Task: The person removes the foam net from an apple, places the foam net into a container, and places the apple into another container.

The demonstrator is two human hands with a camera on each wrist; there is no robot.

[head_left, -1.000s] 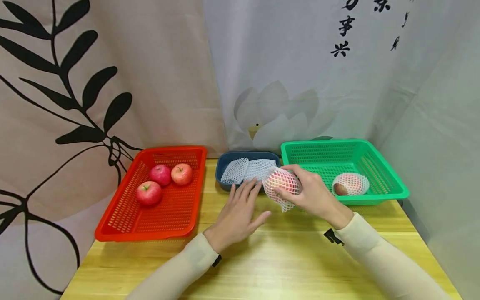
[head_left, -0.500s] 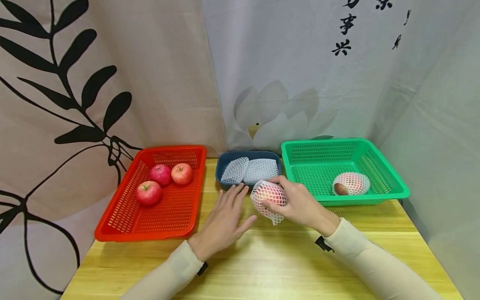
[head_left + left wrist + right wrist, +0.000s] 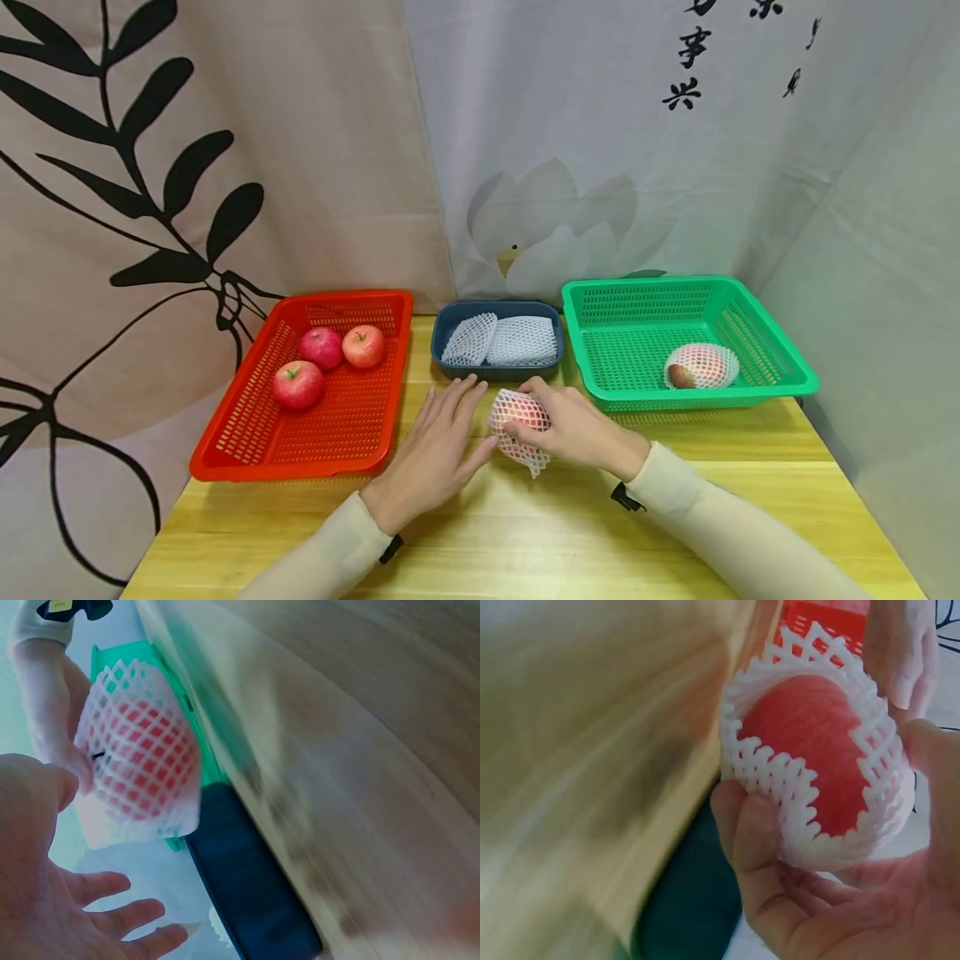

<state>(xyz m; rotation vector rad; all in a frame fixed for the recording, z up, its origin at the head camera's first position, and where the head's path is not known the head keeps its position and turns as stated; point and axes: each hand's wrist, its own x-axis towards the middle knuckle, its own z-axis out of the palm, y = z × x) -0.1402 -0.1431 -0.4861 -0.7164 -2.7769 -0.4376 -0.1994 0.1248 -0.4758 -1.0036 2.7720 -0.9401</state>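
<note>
My right hand (image 3: 581,423) grips an apple (image 3: 521,421) wrapped in a white foam net sleeve, over the wooden table in front of the blue container. In the right wrist view, fingers and thumb curl round the sleeve (image 3: 769,769), and a patch of bare red apple (image 3: 810,727) shows through its opening. Just left of the apple is my left hand (image 3: 427,454), fingers spread and holding nothing. The left wrist view has that hand (image 3: 45,877) apart from the sleeved apple (image 3: 146,761). Whether the apple touches the table is unclear.
On the left stands a red basket (image 3: 330,433) with three bare apples (image 3: 298,386). A dark blue container (image 3: 525,373) at the back middle holds white foam sleeves (image 3: 522,340). To the right, a green basket (image 3: 637,321) holds one sleeved fruit (image 3: 705,367).
My right hand has brought the sleeved apple left and toward me, away from the blue container. My left hand has also drawn back and left, staying spread.
</note>
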